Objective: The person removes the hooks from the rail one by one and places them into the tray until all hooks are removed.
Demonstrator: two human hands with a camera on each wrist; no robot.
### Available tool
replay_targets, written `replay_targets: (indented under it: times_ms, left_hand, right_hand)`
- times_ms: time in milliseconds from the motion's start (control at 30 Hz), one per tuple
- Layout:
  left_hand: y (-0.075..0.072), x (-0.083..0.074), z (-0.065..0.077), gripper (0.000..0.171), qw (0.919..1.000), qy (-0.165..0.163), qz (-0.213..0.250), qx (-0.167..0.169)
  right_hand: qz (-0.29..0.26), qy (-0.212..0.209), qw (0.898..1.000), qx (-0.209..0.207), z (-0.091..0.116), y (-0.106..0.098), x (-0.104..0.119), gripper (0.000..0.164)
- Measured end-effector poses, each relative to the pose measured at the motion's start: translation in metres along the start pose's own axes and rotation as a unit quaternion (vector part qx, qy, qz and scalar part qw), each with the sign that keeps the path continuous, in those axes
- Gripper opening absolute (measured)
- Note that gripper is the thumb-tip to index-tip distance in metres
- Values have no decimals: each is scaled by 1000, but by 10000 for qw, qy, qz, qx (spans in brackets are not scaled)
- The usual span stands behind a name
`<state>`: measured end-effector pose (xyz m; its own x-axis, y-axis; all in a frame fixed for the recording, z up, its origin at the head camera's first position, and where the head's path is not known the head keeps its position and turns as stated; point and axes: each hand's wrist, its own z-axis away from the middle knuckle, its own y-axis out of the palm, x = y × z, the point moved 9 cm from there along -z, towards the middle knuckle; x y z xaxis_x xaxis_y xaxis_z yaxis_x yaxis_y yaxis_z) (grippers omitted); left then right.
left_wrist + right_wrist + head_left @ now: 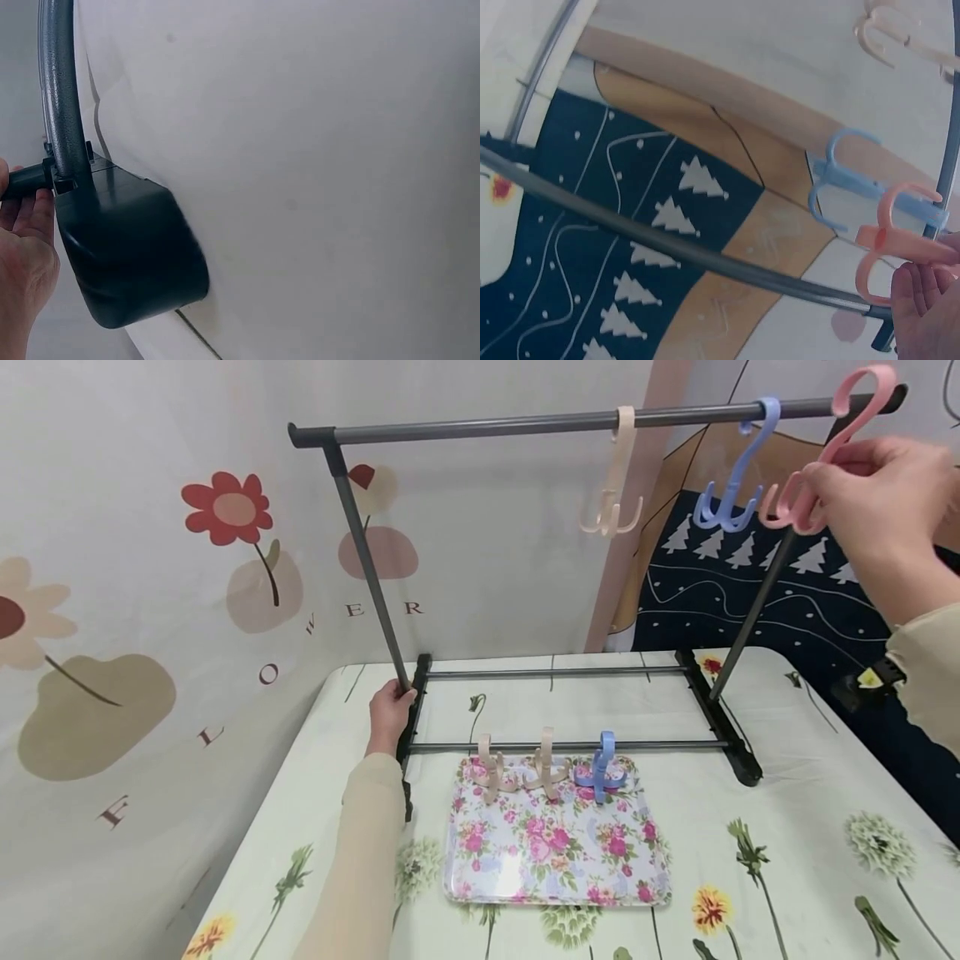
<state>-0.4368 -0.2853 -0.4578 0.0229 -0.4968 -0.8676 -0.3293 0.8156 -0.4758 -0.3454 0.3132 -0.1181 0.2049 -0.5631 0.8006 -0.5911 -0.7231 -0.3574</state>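
Observation:
My right hand (892, 502) pinches a pink four-prong hook (804, 514), its curved top over the right end of the grey top bar (480, 428). In the right wrist view, the pink hook (900, 244) is between thumb and fingers, beside a blue hook (847, 178). From the same bar hang this blue hook (738, 472) and, further left, a cream hook (620, 456). My left hand (390, 718) grips the rack at the foot of its left post (367, 556). The left wrist view has its black base foot (135, 247) close by, with fingers at its side.
A floral tray (551, 877) lies in front of the rack's lower bar (667, 746). On it lie two beige hooks (545, 768) and a blue hook (601, 768). A flower-print cloth (795, 860) covers the table; a printed curtain (480, 552) hangs behind.

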Motion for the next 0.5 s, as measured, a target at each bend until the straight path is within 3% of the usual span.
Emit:
replay_targets:
  times_ms: [267,500]
  left_hand:
    - [2,0,-1,28,10000,-3,9,85]
    - [-2,-1,-1,27,10000,36,12,92]
  right_hand:
    - [442,-105,9989,110,22,10,0,39]
    - [37,-315,9989,358,45,22,11,28]
